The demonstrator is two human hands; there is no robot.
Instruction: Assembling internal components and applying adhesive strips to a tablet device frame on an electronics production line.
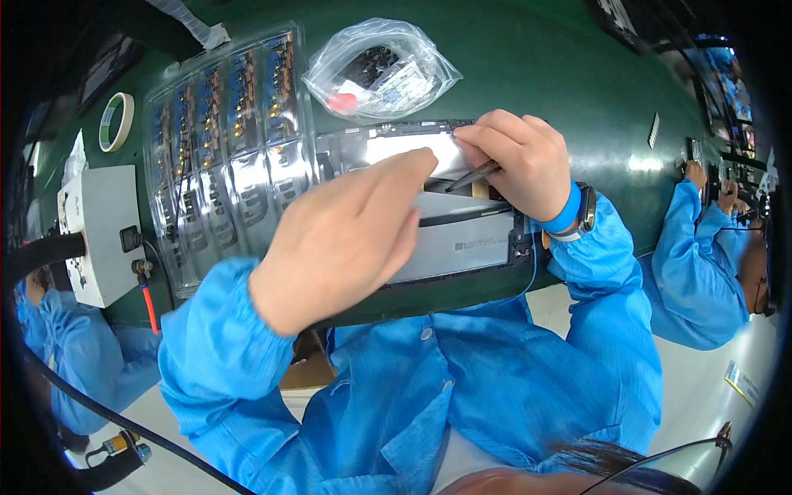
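Observation:
In front of me lies an opened flat electronic device, like a tablet [462,247], with silver panels and a dark frame. My left hand [346,231] reaches over its left part, fingers stretched out and close together, with nothing visible in them. It hides part of the device. My right hand [524,157] is closed at the far right edge of the device. Between its fingers is a slim dark pair of tweezers [474,176], tip pointing left over the device. A blue strap [565,210] and a watch [586,210] circle my right wrist.
A clear plastic tray [183,239] of circuit parts stands left of the device. Behind lies a clear bag [445,70] with small dark parts. Farther left are a tape roll [126,124] and a white box [107,239]. Co-workers in blue [701,272] sit at both sides.

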